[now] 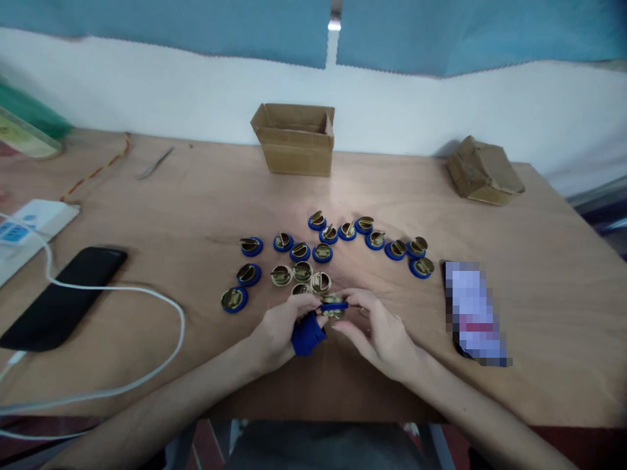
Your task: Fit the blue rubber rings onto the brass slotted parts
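Note:
My left hand point(280, 331) is closed on a bunch of dark blue fabric strips point(307, 335). Its thumb and forefinger pinch one end of a narrow blue strip point(334, 305), which runs across a round brass-coloured clip point(339, 314). At the other end, my right hand point(386, 336) is closed, its forefinger and thumb at the edge of that clip. Just beyond my left fingers lie several bare brass clips point(281, 275). Around them, farther out, sit several clips with blue rims point(322, 252), many with their metal flaps raised. My fingers partly hide the held clip.
An open cardboard box point(298, 145) stands at the back, a crumpled one point(482, 171) to its right. A black phone point(66, 297) with a white cable point(166, 300) lies left, beside a power strip point(29, 228). Another phone point(473, 313), its screen blurred, lies right.

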The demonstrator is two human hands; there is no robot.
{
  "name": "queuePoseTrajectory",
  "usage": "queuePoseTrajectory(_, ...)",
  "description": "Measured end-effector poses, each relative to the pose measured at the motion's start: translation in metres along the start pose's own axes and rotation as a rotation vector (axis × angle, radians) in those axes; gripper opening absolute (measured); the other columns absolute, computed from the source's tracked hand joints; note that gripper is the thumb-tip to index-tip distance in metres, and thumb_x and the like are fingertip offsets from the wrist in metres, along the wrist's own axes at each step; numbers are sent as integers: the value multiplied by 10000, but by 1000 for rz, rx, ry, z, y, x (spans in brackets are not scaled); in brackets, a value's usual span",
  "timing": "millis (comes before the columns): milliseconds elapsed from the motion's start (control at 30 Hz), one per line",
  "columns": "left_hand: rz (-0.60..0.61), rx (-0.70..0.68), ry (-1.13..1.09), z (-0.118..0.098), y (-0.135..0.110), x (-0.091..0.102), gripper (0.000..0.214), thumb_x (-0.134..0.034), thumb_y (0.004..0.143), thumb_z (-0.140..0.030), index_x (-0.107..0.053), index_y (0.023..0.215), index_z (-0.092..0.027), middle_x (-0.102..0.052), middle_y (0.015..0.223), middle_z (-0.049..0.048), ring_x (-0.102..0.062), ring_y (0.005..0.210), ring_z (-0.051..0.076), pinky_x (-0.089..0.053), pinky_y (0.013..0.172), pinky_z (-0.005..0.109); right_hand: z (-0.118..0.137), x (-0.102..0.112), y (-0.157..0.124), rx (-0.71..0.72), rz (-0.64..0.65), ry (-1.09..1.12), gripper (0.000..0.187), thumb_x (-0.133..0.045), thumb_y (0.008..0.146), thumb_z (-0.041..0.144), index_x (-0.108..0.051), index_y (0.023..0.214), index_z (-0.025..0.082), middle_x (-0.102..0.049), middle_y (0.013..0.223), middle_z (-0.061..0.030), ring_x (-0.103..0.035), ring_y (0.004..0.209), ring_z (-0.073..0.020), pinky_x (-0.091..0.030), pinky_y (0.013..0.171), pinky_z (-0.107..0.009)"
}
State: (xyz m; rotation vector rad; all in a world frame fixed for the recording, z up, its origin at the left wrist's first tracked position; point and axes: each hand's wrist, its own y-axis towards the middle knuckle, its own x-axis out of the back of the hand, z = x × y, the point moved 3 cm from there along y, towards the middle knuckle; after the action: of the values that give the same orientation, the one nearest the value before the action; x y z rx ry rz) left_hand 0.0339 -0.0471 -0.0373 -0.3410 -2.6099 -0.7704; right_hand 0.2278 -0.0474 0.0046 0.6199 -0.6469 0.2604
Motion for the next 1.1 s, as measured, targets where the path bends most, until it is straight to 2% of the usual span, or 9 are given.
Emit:
queuePoseTrajectory(200, 9, -77, 100, 6, -8, -1, 281, -645, 960, -289, -541, 1204, -197, -774, 1034, 91, -794, 911, 199, -646, 836, 249, -2, 0, -3, -32, -2, -17, 168, -482, 1062, 313, -490, 1200, 217, -725, 1111, -102, -758, 967, -216, -652, 817, -325)
queuePoseTrajectory(467, 35, -138, 67, -2, 0, -2, 192, -639, 963, -312, -583, 1116, -211, -770, 919, 38, -776, 789, 172, -627, 749, 235, -2, -1, -3, 7, 3, 3, 80, -467, 1060, 246, -502, 1127, 221, -706, 1023, -84, -733, 904, -206, -628, 793, -310)
queuePoseTrajectory(600, -8, -161, 84, -6, 1, -4, 173, -674, 937, -272, -595, 1078, -212, -760, 865, 21, -758, 728, 161, -614, 696, 232, -4, -5, -4, 32, -1, -4, 44, -439, 1063, 222, -480, 1076, 215, -679, 1030, -100, -711, 923, -207, -616, 800, -317)
queuePoseTrajectory(733, -28, -139, 88, -6, -4, -8, 143, -707, 908, -233, -608, 1009, -214, -743, 816, 12, -741, 693, 155, -603, 673, 232, -5, -7, -5, 59, -2, -12, 46, -427, 1063, 221, -473, 1057, 215, -664, 1021, -105, -694, 931, -213, -609, 802, -332)
queuePoseTrajectory(833, -29, -131, 32, -2, -7, -9, 180, -713, 899, -238, -599, 1035, -208, -739, 835, 22, -741, 711, 158, -604, 671, 232, -3, -6, -4, 48, -13, 24, 28, -470, 1045, 212, -486, 1068, 215, -656, 1019, -97, -686, 945, -211, -601, 812, -336)
queuePoseTrajectory(967, -75, -83, -32, 3, -5, -4, 236, -667, 933, -232, -558, 1138, -195, -757, 981, 78, -773, 834, 184, -635, 747, 261, 1, 1, 3, -21, -14, 169, 112, -598, 973, 206, -525, 1058, 219, -650, 1043, -79, -671, 981, -208, -577, 837, -331)
queuePoseTrajectory(1100, -119, -2, -39, 3, -1, -1, 256, -662, 926, -171, -549, 1156, -181, -756, 1003, 85, -782, 880, 177, -644, 772, 239, 3, 5, 8, -122, -4, 292, 142, -551, 956, 112, -545, 1044, 223, -651, 991, -48, -667, 880, -170, -551, 754, -288)
